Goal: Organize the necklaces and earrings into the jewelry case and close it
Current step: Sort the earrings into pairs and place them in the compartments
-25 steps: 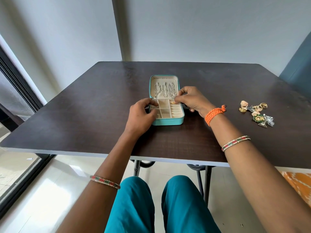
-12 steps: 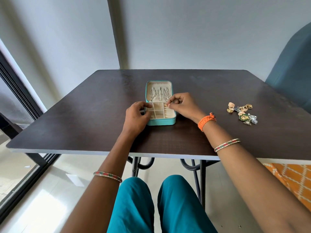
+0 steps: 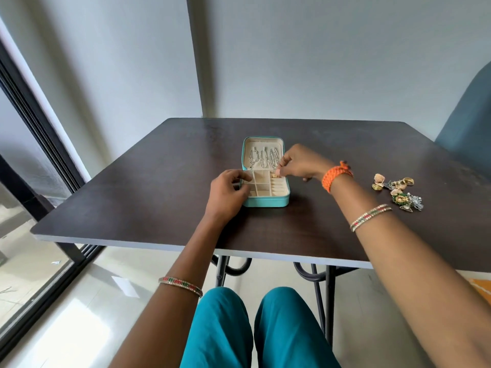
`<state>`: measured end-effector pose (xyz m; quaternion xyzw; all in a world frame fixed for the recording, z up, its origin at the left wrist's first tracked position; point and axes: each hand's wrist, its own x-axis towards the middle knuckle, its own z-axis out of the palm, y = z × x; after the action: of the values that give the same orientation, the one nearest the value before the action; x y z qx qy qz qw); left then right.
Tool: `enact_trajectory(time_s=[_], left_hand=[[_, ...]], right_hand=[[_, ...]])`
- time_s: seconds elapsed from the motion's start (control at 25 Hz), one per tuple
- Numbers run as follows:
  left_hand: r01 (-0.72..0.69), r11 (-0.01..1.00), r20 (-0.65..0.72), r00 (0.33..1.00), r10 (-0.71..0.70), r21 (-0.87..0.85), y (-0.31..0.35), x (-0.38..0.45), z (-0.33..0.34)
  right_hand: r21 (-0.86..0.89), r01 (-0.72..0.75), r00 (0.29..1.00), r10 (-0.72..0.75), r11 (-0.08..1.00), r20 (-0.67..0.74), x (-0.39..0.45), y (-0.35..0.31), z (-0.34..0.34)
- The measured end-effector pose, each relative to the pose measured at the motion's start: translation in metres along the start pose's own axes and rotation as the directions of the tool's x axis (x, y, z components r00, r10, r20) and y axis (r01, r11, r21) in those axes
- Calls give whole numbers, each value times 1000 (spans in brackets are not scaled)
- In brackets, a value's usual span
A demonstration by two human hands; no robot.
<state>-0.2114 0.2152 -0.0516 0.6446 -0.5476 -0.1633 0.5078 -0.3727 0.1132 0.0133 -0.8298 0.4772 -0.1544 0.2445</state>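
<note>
Open jewelry case (image 3: 265, 201) at the middle of the table (image 3: 132, 197), necklaces (image 3: 264, 158) hung in its lid. Left hand (image 3: 228, 193) grips the case's left edge; right hand (image 3: 297, 163) – fingertips pressed together, contents indistinct – hovers over the tray. Loose earrings (image 3: 397, 191) lie well to the right.

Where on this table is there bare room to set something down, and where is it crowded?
Bare dark wooden tabletop runs left of the teal jewelry case, behind its open lid, and between the case and the pile of loose earrings at right. Crowded: around the case, where the left hand and right hand work.
</note>
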Motion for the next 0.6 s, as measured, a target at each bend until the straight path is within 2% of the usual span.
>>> enact_trajectory(time_s=[0.08, 0.12, 0.4, 0.6], left_hand=[[6, 1000, 7, 1000, -6, -4, -1, -1, 1], [8, 1000, 10, 1000, -8, -4, -1, -1, 1], [28, 999, 23, 999, -28, -34, -2, -1, 2], [28, 999, 26, 999, -27, -44, 0, -2, 1]], right_hand=[[-195, 26, 999, -30, 981, -15, 3, -9, -3], [-239, 25, 999, -30, 971, -15, 3, -12, -3], [-175, -59, 983, 88, 983, 162, 6, -14, -6], [-220, -98, 976, 137, 971, 169, 11, -21, -6]])
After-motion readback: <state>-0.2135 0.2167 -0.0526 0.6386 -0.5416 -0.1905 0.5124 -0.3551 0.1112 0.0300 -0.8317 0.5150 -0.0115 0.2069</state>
